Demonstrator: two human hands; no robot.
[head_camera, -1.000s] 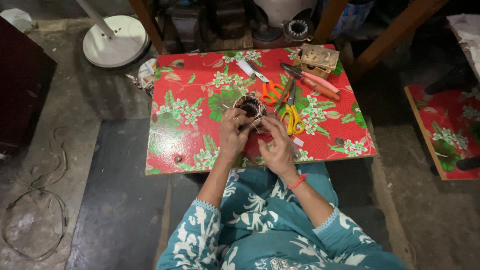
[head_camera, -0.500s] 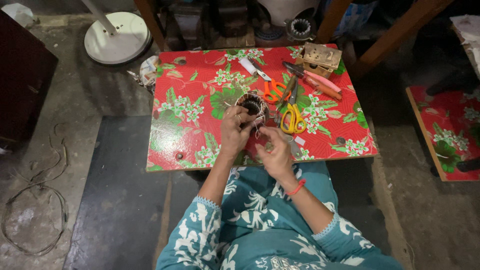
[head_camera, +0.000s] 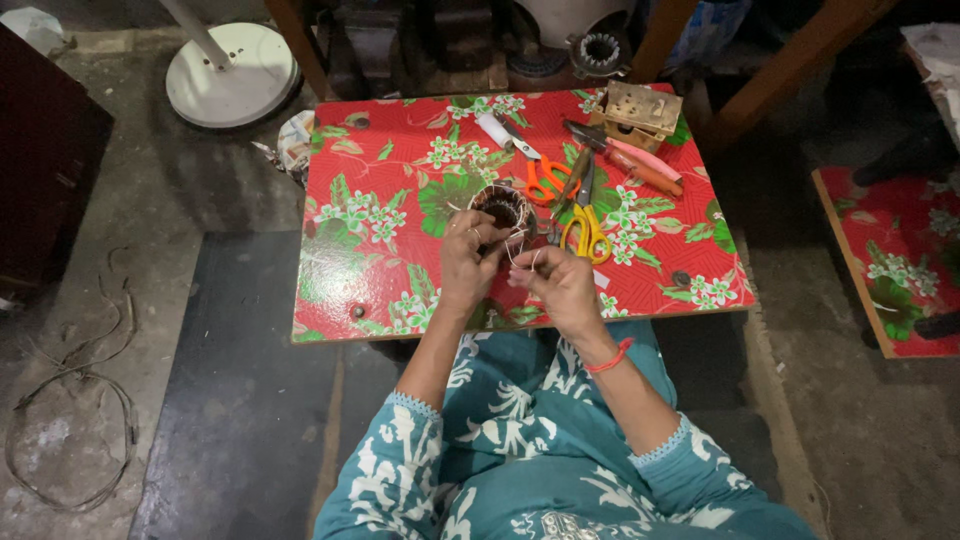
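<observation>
Our left hand (head_camera: 468, 252) grips the round copper-wound metal coil core (head_camera: 503, 208) on the red floral tabletop (head_camera: 380, 200); right hand (head_camera: 560, 285) pinches thin pale thread (head_camera: 520, 245). Binding looks underway, unfinished.

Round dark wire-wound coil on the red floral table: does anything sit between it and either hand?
Nothing visible does. The left hand rests right at the round dark wire-wound coil, and the right hand pinches a thin pale thread leading from it. The yellow-handled scissors lie beside them, off that path.
</observation>
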